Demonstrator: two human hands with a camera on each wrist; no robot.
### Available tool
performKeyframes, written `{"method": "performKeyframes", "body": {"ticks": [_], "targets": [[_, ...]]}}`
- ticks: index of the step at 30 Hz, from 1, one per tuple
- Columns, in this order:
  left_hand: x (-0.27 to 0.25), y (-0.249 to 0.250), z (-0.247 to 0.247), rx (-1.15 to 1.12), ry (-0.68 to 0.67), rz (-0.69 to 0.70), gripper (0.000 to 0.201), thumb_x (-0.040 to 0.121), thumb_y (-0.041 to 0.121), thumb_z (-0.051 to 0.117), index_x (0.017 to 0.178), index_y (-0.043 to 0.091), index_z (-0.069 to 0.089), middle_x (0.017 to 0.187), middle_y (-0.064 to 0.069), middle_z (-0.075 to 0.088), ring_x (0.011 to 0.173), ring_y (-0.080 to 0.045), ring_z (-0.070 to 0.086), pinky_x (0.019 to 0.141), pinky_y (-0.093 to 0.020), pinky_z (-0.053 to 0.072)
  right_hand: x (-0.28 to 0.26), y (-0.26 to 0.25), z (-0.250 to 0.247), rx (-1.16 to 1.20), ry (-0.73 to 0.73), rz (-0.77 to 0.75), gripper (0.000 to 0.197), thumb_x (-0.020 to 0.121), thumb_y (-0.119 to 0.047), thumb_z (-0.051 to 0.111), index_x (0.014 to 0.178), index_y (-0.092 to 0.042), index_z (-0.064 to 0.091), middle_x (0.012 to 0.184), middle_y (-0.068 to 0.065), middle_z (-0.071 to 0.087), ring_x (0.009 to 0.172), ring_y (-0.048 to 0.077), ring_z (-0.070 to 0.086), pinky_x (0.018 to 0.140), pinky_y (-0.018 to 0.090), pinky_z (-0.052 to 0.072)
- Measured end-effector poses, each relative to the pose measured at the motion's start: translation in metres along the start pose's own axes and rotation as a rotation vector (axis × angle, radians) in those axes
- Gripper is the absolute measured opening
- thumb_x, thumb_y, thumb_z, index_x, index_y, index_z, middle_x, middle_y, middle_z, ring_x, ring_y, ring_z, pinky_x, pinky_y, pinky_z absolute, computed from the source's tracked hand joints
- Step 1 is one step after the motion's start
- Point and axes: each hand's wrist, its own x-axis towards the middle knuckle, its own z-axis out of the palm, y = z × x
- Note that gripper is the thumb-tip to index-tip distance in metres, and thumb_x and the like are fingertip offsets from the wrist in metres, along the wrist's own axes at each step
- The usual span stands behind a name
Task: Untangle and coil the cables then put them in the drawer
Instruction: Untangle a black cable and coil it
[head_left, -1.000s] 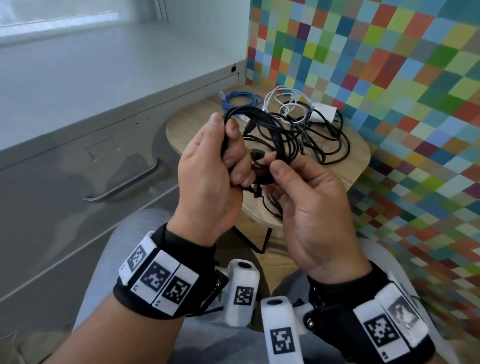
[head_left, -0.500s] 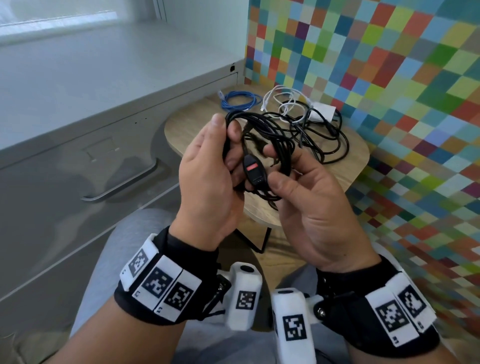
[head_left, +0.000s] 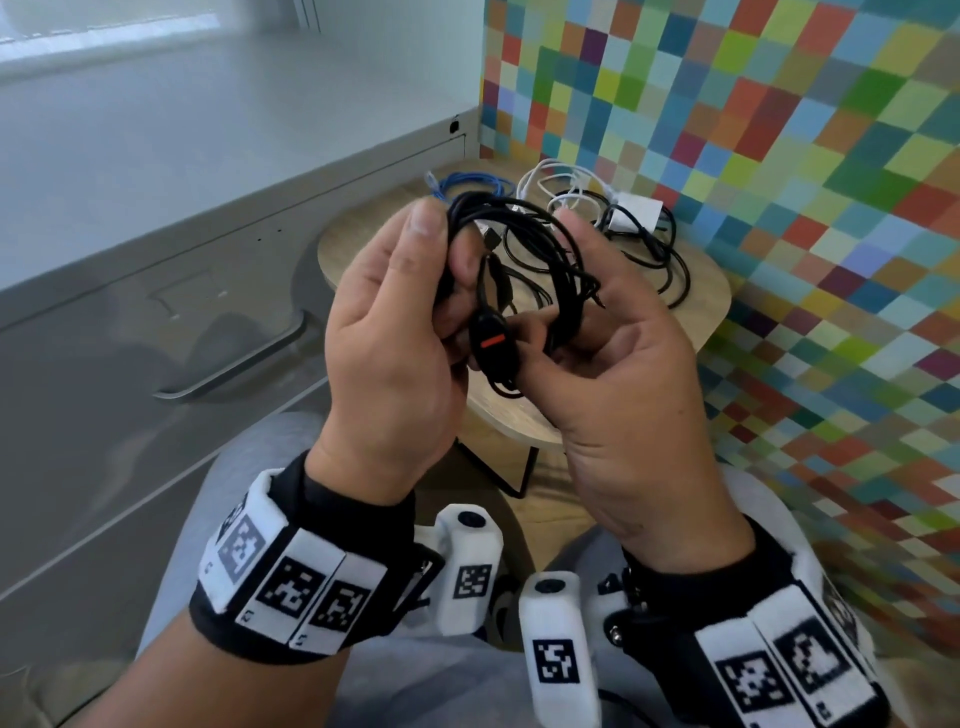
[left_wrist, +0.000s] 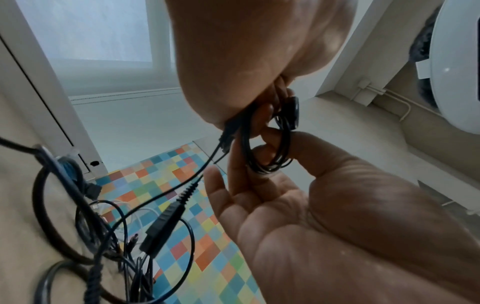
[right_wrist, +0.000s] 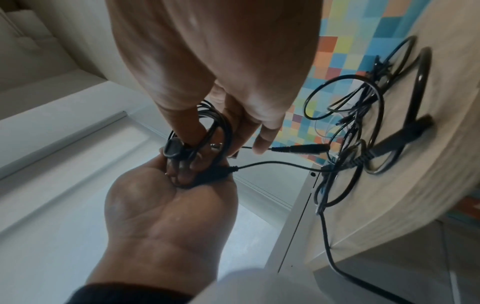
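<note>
I hold a loosely coiled black cable (head_left: 524, 228) with both hands above a small round wooden table (head_left: 711, 306). My left hand (head_left: 447, 260) grips the coil's left side, thumb up over the loops. At the coil's right side, my right hand (head_left: 561, 296) has its fingers curled behind the loops and pinches a black inline piece with a red stripe (head_left: 493, 345). In the left wrist view the loops (left_wrist: 267, 156) hang around fingers. A thin strand (right_wrist: 272, 163) runs from the coil to the tangled black cables (right_wrist: 363, 127) on the table.
A blue cable (head_left: 467, 184), a white cable with its charger (head_left: 636, 215) and more black cable (head_left: 660, 260) lie on the table. A grey cabinet with a closed drawer and metal handle (head_left: 234, 364) stands to the left. A colourful checkered wall (head_left: 779, 156) is right behind.
My right hand turned, bringing the red-striped inline piece into view, and its fingers reached up behind the coil. The left hand kept its grip on the loops.
</note>
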Motion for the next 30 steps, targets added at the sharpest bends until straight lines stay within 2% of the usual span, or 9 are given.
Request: {"method": "performKeyframes", "body": {"ticks": [3,8,12,14,17,21,24,28,30], "targets": [[-0.001,0.004,0.002,-0.009,0.006,0.014,0.041,0.105,0.026,0.034,0.07,0.017,0.052,0.054,0.001,0.028,0.05,-0.024,0.016,0.047,-0.036,0.018,0.0,-0.004,0.001,0.028,-0.022,-0.019,0.073,0.092,0.009,0.071,0.151,-0.028,0.048,0.093,0.017,0.069,0.087,0.018,0.066,0.082,0.036,0.059],[-0.003,0.011,0.004,0.025,-0.041,0.118,0.04,0.107,0.022,0.031,0.073,0.015,0.05,0.055,0.005,0.033,0.043,-0.01,0.026,0.042,-0.026,0.025,0.002,-0.005,-0.008,0.001,-0.092,0.042,0.1,0.082,0.01,0.08,0.159,-0.034,0.033,0.109,0.003,0.072,0.107,0.018,0.07,0.096,0.051,0.059],[-0.004,0.017,0.004,0.077,-0.075,0.196,0.034,0.103,0.026,0.036,0.074,0.018,0.051,0.059,0.006,0.037,0.045,-0.009,0.029,0.042,-0.03,0.022,0.007,-0.003,-0.016,-0.213,-0.173,0.154,0.045,0.087,0.0,0.074,0.123,-0.025,0.066,0.102,0.009,0.073,0.093,0.03,0.071,0.087,0.056,0.061],[-0.002,0.02,0.002,0.092,-0.065,0.199,0.034,0.105,0.025,0.034,0.076,0.016,0.048,0.057,0.008,0.036,0.045,-0.009,0.027,0.043,-0.029,0.023,0.007,-0.002,-0.02,-0.208,-0.204,0.219,0.02,0.093,0.001,0.068,0.097,-0.017,0.075,0.082,0.001,0.074,0.077,0.026,0.071,0.077,0.044,0.061],[0.005,0.026,-0.007,0.052,0.017,0.152,0.035,0.107,0.026,0.028,0.077,0.014,0.043,0.054,0.01,0.033,0.043,-0.009,0.024,0.044,-0.027,0.025,0.005,0.002,-0.021,0.041,-0.195,0.29,0.018,0.091,0.0,0.068,0.087,-0.013,0.08,0.078,0.007,0.076,0.081,0.022,0.075,0.08,0.034,0.062],[0.011,0.029,-0.014,-0.068,0.142,0.03,0.041,0.11,0.031,0.028,0.075,0.018,0.046,0.055,0.007,0.023,0.044,-0.01,0.018,0.045,-0.027,0.023,0.006,0.0,-0.019,0.361,-0.218,0.382,0.021,0.085,-0.008,0.062,0.091,-0.007,0.081,0.068,0.009,0.066,0.075,0.022,0.074,0.091,0.045,0.063],[0.012,0.029,-0.013,-0.155,0.164,-0.04,0.044,0.111,0.032,0.028,0.073,0.02,0.046,0.056,0.006,0.02,0.044,-0.01,0.016,0.044,-0.026,0.022,0.008,-0.002,-0.023,0.372,-0.229,0.388,0.022,0.09,-0.013,0.06,0.095,-0.008,0.081,0.061,0.003,0.05,0.056,0.015,0.055,0.071,0.038,0.063],[0.014,0.028,-0.011,-0.214,0.145,-0.108,0.045,0.111,0.035,0.028,0.074,0.02,0.047,0.054,0.007,0.022,0.043,-0.009,0.017,0.042,-0.024,0.024,0.011,-0.001,-0.027,0.364,-0.185,0.322,0.022,0.09,-0.011,0.06,0.095,-0.008,0.081,0.057,0.001,0.048,0.062,0.017,0.059,0.086,0.043,0.061],[0.015,0.027,-0.011,-0.23,0.139,-0.128,0.044,0.111,0.036,0.028,0.075,0.019,0.047,0.054,0.007,0.022,0.043,-0.009,0.017,0.042,-0.024,0.024,0.012,-0.004,-0.031,0.414,-0.202,0.332,0.024,0.092,-0.01,0.057,0.096,-0.006,0.08,0.058,0.001,0.046,0.055,0.015,0.056,0.078,0.042,0.062]]}}
